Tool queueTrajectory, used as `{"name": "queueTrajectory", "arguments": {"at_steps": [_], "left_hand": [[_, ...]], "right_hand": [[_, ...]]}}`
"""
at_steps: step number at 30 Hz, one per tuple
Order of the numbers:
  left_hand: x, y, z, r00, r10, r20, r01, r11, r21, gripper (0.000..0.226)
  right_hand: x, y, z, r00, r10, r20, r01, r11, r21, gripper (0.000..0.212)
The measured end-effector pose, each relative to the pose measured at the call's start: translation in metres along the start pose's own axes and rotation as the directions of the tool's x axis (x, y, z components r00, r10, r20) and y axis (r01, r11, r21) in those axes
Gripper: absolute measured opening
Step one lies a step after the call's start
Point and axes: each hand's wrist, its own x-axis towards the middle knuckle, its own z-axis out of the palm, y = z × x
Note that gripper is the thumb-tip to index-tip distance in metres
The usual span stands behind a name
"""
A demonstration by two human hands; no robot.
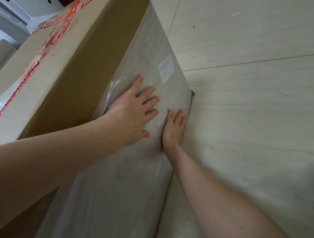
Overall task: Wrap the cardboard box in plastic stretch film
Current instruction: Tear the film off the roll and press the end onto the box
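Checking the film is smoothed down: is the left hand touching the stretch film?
Touching. Head view shows the left hand lying flat, fingers spread, directly on the stretch film, no gap.

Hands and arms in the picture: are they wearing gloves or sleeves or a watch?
No. The left hand and the right hand wear no gloves and no rings, and both forearms are bare to the picture's edge: no sleeves, no watch, no bracelet.
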Motion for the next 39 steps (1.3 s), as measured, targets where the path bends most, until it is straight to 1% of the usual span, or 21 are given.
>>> {"name": "queueTrajectory", "arguments": {"at_steps": [9,12,14,16,19,21,23,25,31,35,39], "left_hand": [[0.0,-0.001,-0.004,1.0,0.01,0.006,-0.01,1.0,-0.016,0.074],[0.001,-0.011,-0.009,1.0,0.015,0.005,-0.015,0.999,-0.033,0.07],[0.003,-0.026,-0.014,1.0,-0.011,-0.016,0.01,0.999,-0.051,0.067],[0.005,-0.045,-0.021,0.997,-0.053,-0.05,0.049,0.996,-0.078,0.064],[0.006,-0.071,-0.033,0.985,-0.136,-0.109,0.116,0.977,-0.177,0.057],[0.0,-0.079,-0.04,0.97,-0.189,-0.155,0.146,0.957,-0.252,0.055],[-0.012,-0.076,-0.042,0.962,-0.178,-0.205,0.123,0.959,-0.257,0.056],[-0.029,-0.066,-0.04,0.964,-0.14,-0.228,0.088,0.971,-0.221,0.059],[-0.057,-0.028,-0.022,0.997,-0.063,-0.05,0.06,0.996,-0.071,0.067],[-0.053,-0.022,-0.012,0.999,-0.037,0.016,0.037,0.999,0.036,0.073],[-0.052,-0.023,-0.007,0.998,-0.04,0.04,0.037,0.997,0.069,0.075]], "right_hand": [[0.004,-0.001,-0.004,1.0,0.007,-0.021,-0.006,1.0,0.025,0.063],[0.01,-0.014,-0.006,0.997,0.069,-0.023,-0.068,0.997,0.026,0.064],[0.017,-0.029,-0.009,0.992,0.128,-0.024,-0.127,0.992,0.028,0.064],[0.021,-0.045,-0.015,0.989,0.14,-0.037,-0.137,0.988,0.066,0.065],[0.021,-0.061,-0.025,0.997,0.032,-0.075,-0.022,0.991,0.136,0.062],[0.013,-0.064,-0.03,0.995,-0.049,-0.086,0.06,0.99,0.127,0.06],[-0.002,-0.062,-0.029,0.995,-0.078,-0.065,0.085,0.991,0.104,0.059],[-0.021,-0.059,-0.024,0.995,-0.102,-0.022,0.103,0.991,0.091,0.059],[-0.055,-0.054,-0.008,0.979,-0.196,0.053,0.194,0.98,0.043,0.061],[-0.056,-0.058,0.002,0.977,-0.202,0.06,0.202,0.979,0.014,0.063],[-0.056,-0.058,0.007,0.978,-0.203,0.043,0.204,0.979,-0.004,0.063]]}}
